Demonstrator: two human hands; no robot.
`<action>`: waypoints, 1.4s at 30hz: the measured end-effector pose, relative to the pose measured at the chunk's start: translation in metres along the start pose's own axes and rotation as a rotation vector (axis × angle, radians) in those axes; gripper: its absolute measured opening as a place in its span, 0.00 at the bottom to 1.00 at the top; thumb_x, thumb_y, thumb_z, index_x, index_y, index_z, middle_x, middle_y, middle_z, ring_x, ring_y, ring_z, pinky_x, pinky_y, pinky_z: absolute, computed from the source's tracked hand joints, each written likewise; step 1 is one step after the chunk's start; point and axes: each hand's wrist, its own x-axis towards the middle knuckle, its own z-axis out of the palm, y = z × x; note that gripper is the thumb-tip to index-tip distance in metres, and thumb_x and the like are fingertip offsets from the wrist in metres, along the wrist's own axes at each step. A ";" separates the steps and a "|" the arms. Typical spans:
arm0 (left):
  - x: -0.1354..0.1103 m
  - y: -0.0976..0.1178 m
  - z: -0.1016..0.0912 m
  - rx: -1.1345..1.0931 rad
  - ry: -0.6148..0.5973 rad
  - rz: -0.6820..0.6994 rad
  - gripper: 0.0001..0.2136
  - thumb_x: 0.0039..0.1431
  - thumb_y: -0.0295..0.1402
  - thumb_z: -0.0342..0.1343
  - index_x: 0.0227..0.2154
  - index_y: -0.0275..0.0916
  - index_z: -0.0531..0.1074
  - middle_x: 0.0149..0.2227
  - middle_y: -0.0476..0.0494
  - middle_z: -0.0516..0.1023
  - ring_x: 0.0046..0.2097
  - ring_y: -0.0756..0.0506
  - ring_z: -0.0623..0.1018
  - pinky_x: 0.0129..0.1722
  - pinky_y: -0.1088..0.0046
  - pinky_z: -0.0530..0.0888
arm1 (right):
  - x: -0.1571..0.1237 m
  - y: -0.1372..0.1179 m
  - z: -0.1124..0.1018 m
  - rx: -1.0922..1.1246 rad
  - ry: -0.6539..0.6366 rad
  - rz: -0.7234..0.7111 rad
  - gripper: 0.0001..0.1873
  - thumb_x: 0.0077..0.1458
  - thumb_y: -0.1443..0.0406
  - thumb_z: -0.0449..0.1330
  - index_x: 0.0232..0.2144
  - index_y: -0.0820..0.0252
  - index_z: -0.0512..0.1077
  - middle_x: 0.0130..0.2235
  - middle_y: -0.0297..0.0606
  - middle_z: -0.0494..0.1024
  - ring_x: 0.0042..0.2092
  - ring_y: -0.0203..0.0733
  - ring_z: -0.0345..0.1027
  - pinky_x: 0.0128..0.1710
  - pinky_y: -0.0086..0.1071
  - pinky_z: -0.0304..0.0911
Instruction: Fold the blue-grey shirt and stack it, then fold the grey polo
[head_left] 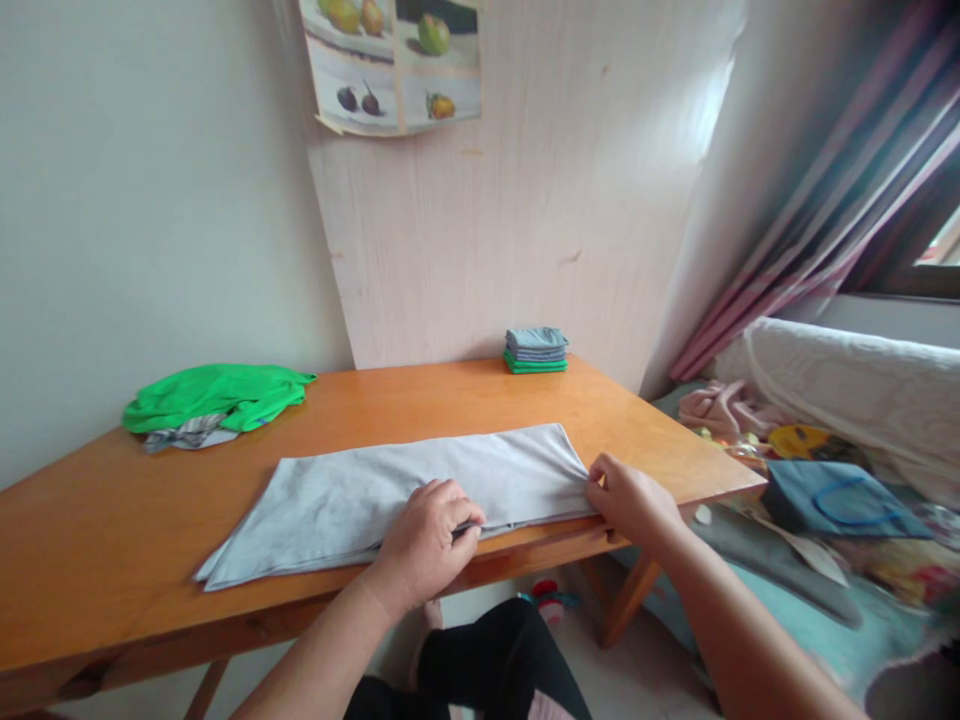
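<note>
A light grey garment (390, 490), folded into a long strip, lies across the front of the wooden table (90, 540). My left hand (427, 540) is curled on its near edge at the middle, fingers closed on the fabric. My right hand (626, 495) pinches the garment's right end near the table's front edge.
A loose green garment (217, 395) over a striped cloth lies at the back left. A small stack of folded clothes (535, 350) stands at the back against a wood panel. To the right is a bed with a blue bag (840, 498) and clutter, with curtains behind.
</note>
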 end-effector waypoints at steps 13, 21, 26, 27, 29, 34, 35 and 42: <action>0.000 0.001 -0.001 0.010 -0.016 0.006 0.03 0.59 0.28 0.60 0.33 0.43 0.78 0.35 0.46 0.77 0.40 0.44 0.75 0.42 0.67 0.69 | 0.043 -0.064 0.015 0.006 0.175 -0.423 0.25 0.70 0.59 0.43 0.60 0.64 0.68 0.64 0.50 0.69 0.65 0.49 0.60 0.61 0.37 0.55; -0.002 0.001 -0.001 0.031 -0.033 -0.002 0.03 0.58 0.30 0.61 0.34 0.43 0.79 0.36 0.45 0.77 0.41 0.43 0.75 0.42 0.66 0.69 | 0.050 -0.052 0.055 -0.198 -0.031 -0.287 0.37 0.69 0.46 0.41 0.68 0.64 0.56 0.72 0.52 0.53 0.72 0.58 0.41 0.67 0.57 0.40; -0.002 0.003 -0.003 0.021 -0.056 -0.029 0.03 0.59 0.31 0.61 0.35 0.42 0.78 0.37 0.45 0.78 0.43 0.43 0.75 0.45 0.65 0.70 | 0.050 -0.054 0.049 -0.183 -0.003 -0.291 0.34 0.69 0.47 0.44 0.66 0.63 0.59 0.70 0.52 0.56 0.72 0.59 0.43 0.67 0.60 0.38; -0.003 0.003 -0.003 0.020 -0.057 -0.038 0.03 0.58 0.31 0.62 0.35 0.42 0.78 0.38 0.45 0.78 0.43 0.43 0.75 0.45 0.65 0.70 | 0.049 -0.056 0.047 -0.169 0.025 -0.299 0.33 0.68 0.49 0.47 0.65 0.64 0.61 0.70 0.53 0.58 0.71 0.60 0.44 0.67 0.60 0.38; -0.003 0.004 -0.003 0.017 -0.058 -0.055 0.05 0.57 0.30 0.63 0.36 0.42 0.77 0.39 0.45 0.78 0.43 0.42 0.75 0.46 0.64 0.70 | 0.043 -0.062 0.040 -0.088 0.090 -0.367 0.28 0.67 0.53 0.52 0.62 0.64 0.66 0.67 0.55 0.63 0.69 0.59 0.51 0.67 0.56 0.43; -0.005 0.005 -0.006 -0.018 -0.052 -0.087 0.09 0.54 0.26 0.63 0.39 0.41 0.73 0.40 0.45 0.78 0.45 0.42 0.76 0.46 0.65 0.70 | 0.008 -0.086 0.020 0.324 -0.009 -0.734 0.12 0.64 0.62 0.55 0.44 0.57 0.76 0.43 0.40 0.79 0.44 0.41 0.73 0.45 0.32 0.66; -0.006 0.005 -0.007 -0.022 -0.052 -0.089 0.10 0.54 0.25 0.62 0.39 0.41 0.73 0.40 0.45 0.78 0.45 0.42 0.75 0.46 0.65 0.71 | 0.000 -0.090 0.017 0.351 -0.060 -0.785 0.10 0.64 0.62 0.56 0.42 0.57 0.76 0.39 0.37 0.78 0.40 0.39 0.73 0.41 0.31 0.65; -0.015 0.003 -0.015 0.072 -0.048 -0.105 0.12 0.54 0.27 0.63 0.41 0.42 0.72 0.42 0.45 0.78 0.46 0.40 0.75 0.47 0.61 0.68 | -0.023 -0.101 0.015 0.142 -0.082 -0.957 0.05 0.60 0.63 0.62 0.38 0.57 0.78 0.34 0.37 0.74 0.39 0.41 0.68 0.39 0.32 0.60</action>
